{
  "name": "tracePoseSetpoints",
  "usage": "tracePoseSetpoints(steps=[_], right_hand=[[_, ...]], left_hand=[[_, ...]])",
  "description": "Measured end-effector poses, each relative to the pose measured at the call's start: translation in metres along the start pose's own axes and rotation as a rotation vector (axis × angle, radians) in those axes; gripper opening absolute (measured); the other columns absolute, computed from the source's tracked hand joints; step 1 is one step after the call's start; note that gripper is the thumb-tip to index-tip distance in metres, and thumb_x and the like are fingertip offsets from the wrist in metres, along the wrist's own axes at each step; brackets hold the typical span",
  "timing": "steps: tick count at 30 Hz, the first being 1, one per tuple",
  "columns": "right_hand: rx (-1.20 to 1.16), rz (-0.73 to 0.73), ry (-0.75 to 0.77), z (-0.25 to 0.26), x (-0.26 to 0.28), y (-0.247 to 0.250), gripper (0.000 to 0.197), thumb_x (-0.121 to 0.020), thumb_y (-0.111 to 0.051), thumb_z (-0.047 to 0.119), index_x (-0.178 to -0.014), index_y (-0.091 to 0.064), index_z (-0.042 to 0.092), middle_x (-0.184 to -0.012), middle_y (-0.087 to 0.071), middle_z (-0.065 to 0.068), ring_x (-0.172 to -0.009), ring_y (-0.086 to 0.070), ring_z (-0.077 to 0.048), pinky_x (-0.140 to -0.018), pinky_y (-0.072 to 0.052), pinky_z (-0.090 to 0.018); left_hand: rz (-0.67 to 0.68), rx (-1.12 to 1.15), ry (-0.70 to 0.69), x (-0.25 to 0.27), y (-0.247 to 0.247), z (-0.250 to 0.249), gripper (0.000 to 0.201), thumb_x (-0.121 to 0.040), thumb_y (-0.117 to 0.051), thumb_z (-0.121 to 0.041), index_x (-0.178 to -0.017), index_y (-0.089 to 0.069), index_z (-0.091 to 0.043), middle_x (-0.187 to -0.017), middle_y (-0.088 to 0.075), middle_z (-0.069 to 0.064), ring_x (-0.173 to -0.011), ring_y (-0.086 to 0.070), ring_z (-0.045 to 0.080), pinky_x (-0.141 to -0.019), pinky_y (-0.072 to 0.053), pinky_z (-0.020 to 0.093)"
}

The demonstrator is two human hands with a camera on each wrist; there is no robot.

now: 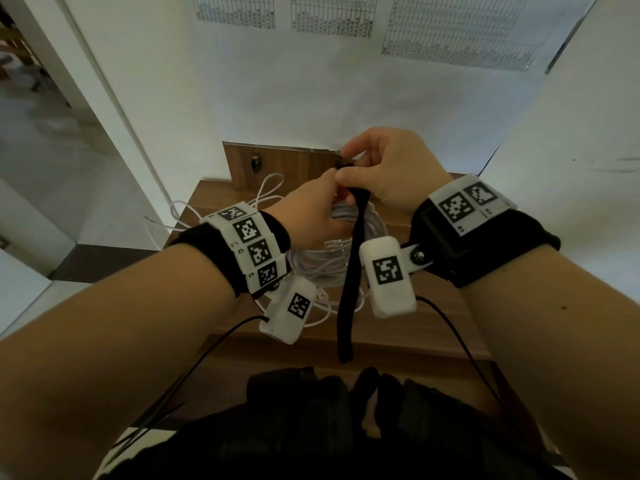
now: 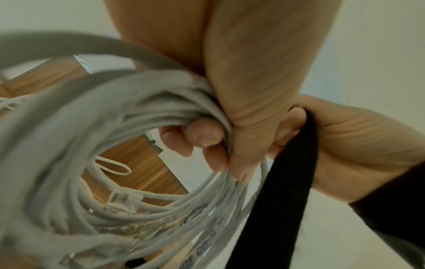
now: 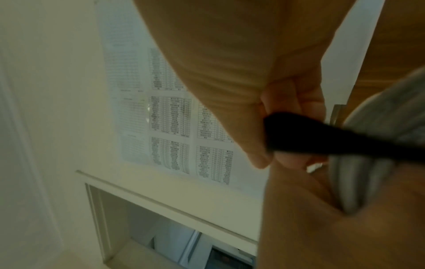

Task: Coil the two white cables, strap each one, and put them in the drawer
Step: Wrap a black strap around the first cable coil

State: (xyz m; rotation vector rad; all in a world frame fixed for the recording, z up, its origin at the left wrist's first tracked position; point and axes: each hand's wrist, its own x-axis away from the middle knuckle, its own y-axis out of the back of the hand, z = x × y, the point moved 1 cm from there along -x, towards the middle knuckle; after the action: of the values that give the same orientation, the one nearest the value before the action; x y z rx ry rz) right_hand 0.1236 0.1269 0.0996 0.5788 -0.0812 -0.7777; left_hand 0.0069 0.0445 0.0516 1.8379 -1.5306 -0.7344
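The coiled white cable (image 2: 119,138) hangs in the air above the wooden surface (image 1: 433,317), bunched at its top where the left hand (image 1: 311,216) has its fingers (image 2: 202,134) curled through the loops and closed round them. It looks light but springy: the turns are stiff enough to fan apart, so the best hold is probably right where it is held now, all strands gathered in one fist, with the strap cinched close beside that fist. One clear plug (image 2: 124,200) dangles inside the ring of the coil.

A black strap (image 1: 349,282) runs from the top of the coil and hangs down limp in front of it, soft and flat. The right hand (image 1: 388,168) pinches its upper end just beside the left hand's knuckles; that pinch should let the strap be fed round the bundle.

Behind the coil, loose loops of a second white cable (image 1: 266,188) lie on the surface, apparently not yet coiled. So: two cables and one strap in sight. The drawer cannot be made out for certain. On the wall beyond the coil hang printed sheets (image 1: 332,15), and a wooden panel (image 1: 277,168) stands at the back.
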Motion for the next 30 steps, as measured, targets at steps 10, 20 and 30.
tracePoseSetpoints(steps=[10,20,30], right_hand=[[0.065,-0.148,-0.013,-0.016,-0.003,-0.007,0.013,-0.080,-0.068,0.006,-0.077,-0.065,0.018,-0.074,-0.068,-0.002,-0.067,-0.063,-0.013,-0.066,-0.056,-0.027],[-0.195,0.020,-0.263,-0.024,0.003,-0.008,0.019,-0.094,-0.058,0.023,-0.094,-0.076,0.017,-0.090,-0.075,-0.006,-0.087,-0.071,-0.020,-0.087,-0.057,-0.040],[-0.131,0.097,-0.296,-0.027,0.004,-0.006,0.033,-0.095,-0.053,0.028,-0.104,-0.069,0.001,-0.103,-0.068,-0.022,-0.083,-0.066,-0.024,-0.081,-0.054,-0.038]], left_hand=[[-0.012,0.027,0.023,0.006,0.004,-0.002,0.044,-0.078,-0.072,-0.035,-0.103,-0.040,-0.019,-0.090,-0.056,-0.007,-0.079,-0.060,0.012,-0.070,-0.054,0.034],[-0.113,0.145,-0.028,0.006,0.011,-0.004,0.043,-0.080,-0.073,-0.027,-0.106,-0.041,-0.015,-0.079,-0.059,-0.008,-0.063,-0.056,0.000,-0.055,-0.044,0.011],[-0.127,0.087,-0.010,0.003,0.008,-0.004,0.031,-0.082,-0.071,-0.031,-0.102,-0.051,-0.017,-0.088,-0.062,-0.005,-0.078,-0.062,0.012,-0.064,-0.051,0.022]])
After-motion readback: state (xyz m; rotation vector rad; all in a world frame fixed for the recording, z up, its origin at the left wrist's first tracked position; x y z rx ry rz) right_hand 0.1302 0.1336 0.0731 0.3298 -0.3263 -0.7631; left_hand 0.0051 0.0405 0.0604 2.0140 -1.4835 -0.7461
